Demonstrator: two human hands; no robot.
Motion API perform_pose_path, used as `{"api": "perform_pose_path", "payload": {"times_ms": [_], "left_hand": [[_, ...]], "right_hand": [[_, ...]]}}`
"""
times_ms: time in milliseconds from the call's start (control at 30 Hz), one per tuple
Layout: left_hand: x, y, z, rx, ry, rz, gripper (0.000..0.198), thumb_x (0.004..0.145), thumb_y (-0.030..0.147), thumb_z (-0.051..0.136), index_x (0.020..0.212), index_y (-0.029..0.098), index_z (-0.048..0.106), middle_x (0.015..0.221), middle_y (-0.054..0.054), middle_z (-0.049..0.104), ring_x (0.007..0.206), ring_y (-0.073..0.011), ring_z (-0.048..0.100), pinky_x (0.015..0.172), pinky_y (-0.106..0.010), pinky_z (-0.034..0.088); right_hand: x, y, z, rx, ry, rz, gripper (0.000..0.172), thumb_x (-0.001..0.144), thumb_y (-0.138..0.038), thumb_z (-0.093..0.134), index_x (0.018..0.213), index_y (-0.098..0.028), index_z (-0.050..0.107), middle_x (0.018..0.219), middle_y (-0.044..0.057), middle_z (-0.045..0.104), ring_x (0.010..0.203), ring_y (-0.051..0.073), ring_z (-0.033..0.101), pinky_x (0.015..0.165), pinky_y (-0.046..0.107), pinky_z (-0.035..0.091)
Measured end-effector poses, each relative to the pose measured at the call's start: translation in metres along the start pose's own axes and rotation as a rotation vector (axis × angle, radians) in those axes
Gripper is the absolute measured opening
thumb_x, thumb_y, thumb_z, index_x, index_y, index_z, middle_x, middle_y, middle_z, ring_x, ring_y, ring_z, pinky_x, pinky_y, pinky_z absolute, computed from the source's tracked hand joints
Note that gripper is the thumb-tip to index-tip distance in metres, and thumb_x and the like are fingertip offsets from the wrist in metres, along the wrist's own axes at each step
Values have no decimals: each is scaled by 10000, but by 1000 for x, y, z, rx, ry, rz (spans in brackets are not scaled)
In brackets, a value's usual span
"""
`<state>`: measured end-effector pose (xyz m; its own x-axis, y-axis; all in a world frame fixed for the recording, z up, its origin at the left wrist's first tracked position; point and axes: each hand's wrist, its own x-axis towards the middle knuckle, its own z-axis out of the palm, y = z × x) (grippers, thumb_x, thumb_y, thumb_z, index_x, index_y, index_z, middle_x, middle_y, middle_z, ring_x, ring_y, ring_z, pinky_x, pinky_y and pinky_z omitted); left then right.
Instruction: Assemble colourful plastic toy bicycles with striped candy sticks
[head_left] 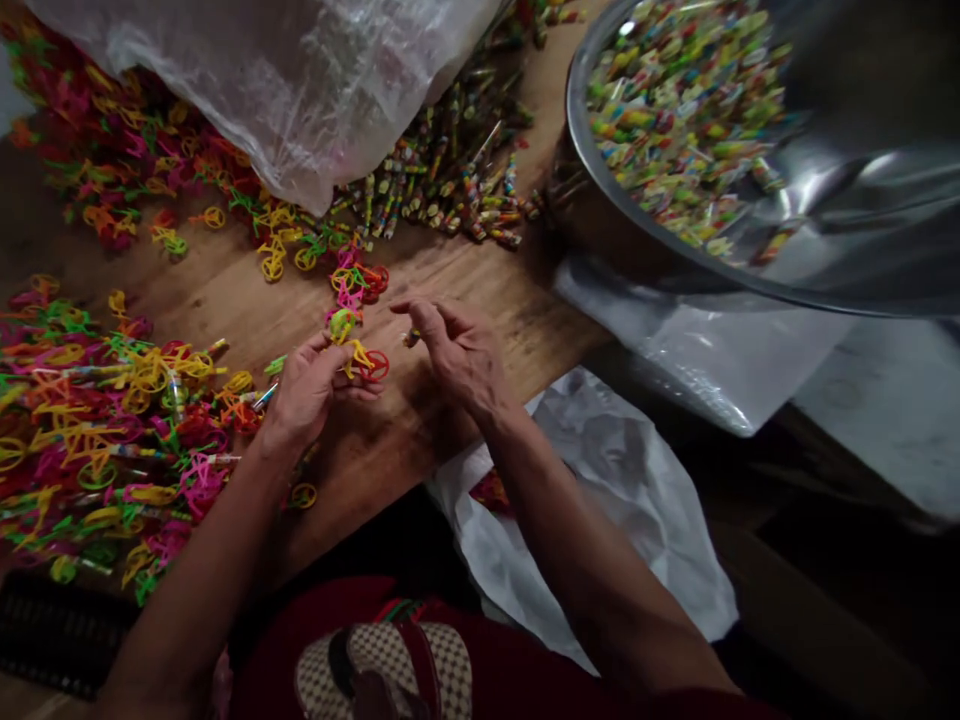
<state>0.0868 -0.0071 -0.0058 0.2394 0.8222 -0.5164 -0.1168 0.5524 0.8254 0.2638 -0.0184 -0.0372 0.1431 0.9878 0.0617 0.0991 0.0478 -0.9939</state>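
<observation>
My left hand (304,392) pinches a small plastic toy bicycle (360,358), with yellow and red parts showing at the fingertips. A yellow-green piece (342,323) shows just above those fingers. Facing it across a short gap, my right hand (463,358) has its fingers curled, and the dark, patterned end of a small wrapped tube (410,338) pokes out of them. Pink and red plastic pieces (351,285) lie on the wooden table (427,280) just beyond my left hand. Left of that hand spreads a pile of bright toy bicycles (142,440) mixed with printed tubes.
Another heap of plastic pieces (135,140) lies farther back, partly under a clear plastic bag (315,90). Printed tubes (457,190) are heaped beside it. A metal basin (645,235) at right holds many tubes. A white sack (637,480) hangs below the table edge.
</observation>
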Motion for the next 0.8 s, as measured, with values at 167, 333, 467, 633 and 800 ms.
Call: {"api": "perform_pose_path", "payload": {"times_ms": [167, 333, 467, 633, 800], "left_hand": [[-6, 0, -6, 112, -72, -22, 388, 667, 353, 835, 893, 153, 591, 621, -5, 681, 514, -166, 673, 518, -269, 563], [-9, -1, -16, 159, -130, -39, 382, 690, 388, 841, 907, 142, 644, 658, -32, 703, 536, -164, 680, 501, -248, 554], [-9, 0, -15, 195, -187, -23, 385, 685, 403, 842, 896, 132, 669, 676, -48, 708, 518, -156, 663, 442, -221, 504], [-9, -5, -12, 192, -193, 2, 399, 682, 420, 841, 881, 125, 662, 606, -27, 666, 452, -118, 593, 381, -190, 413], [-10, -8, -13, 224, -175, -28, 362, 698, 410, 837, 839, 127, 660, 489, -4, 585, 374, -78, 479, 349, -178, 295]], "right_hand": [[-1, -2, 6, 296, -142, 187, 398, 692, -577, 797, 864, -219, 768, 675, -16, 694, 564, 113, 586, 584, 277, 518], [-8, 2, 10, 381, -206, 243, 372, 624, -526, 858, 807, -216, 765, 771, 10, 755, 667, 147, 680, 645, 295, 588], [-9, 4, 9, 341, -245, 193, 358, 671, -527, 836, 817, -208, 763, 759, 14, 746, 648, 146, 668, 637, 299, 582], [-10, 8, 5, 260, -308, 108, 324, 763, -522, 768, 851, -210, 766, 703, 4, 707, 597, 130, 613, 570, 269, 510], [-4, 2, -6, 38, -430, 18, 232, 814, -438, 722, 845, -215, 781, 736, 0, 702, 627, 117, 577, 568, 248, 431]]}}
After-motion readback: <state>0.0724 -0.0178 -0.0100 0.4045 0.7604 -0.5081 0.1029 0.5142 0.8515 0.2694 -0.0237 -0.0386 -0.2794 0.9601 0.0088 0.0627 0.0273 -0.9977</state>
